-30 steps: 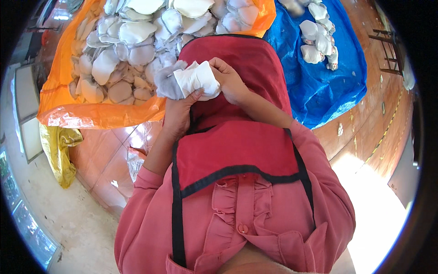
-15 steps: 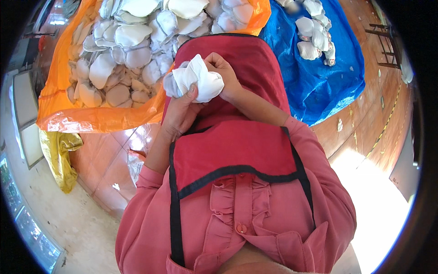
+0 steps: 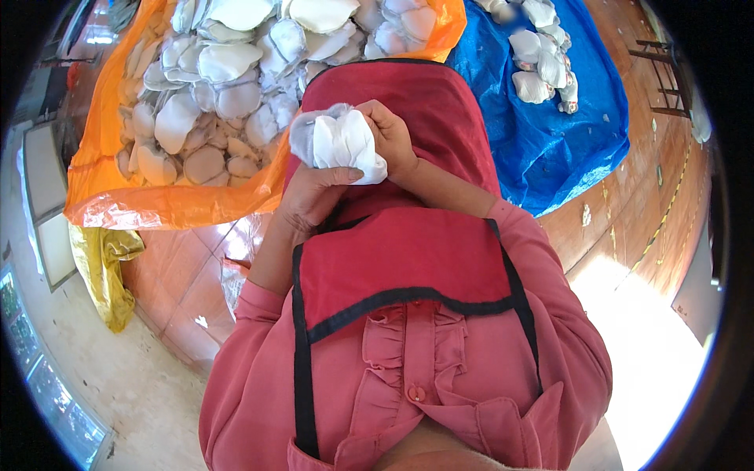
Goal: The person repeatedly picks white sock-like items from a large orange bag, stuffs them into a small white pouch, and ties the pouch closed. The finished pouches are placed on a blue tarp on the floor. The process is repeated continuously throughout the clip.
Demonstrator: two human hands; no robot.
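Note:
A soft white cloth piece (image 3: 345, 145) with a grey fuzzy part at its left side is held between my two hands over the lap. My left hand (image 3: 316, 195) grips it from below, with the thumb lying across its lower edge. At its upper right, the fingers of my right hand (image 3: 394, 143) are bent and pinch the cloth. The fingertips behind the cloth are hidden. Beneath both hands lies a red apron (image 3: 440, 102) with dark edging.
An orange sheet (image 3: 157, 210) on the left bears a heap of white and greyish fabric pieces (image 3: 228, 61). Several bunched white pieces (image 3: 542, 67) lie on a blue tarp (image 3: 522, 161) at the right. A yellow bag (image 3: 106, 271) sits on the tiled floor.
The cloth piece has turned in my hands, and more of its grey fuzzy side shows at the upper left. My left thumb has shifted to lie flatter along the lower edge.

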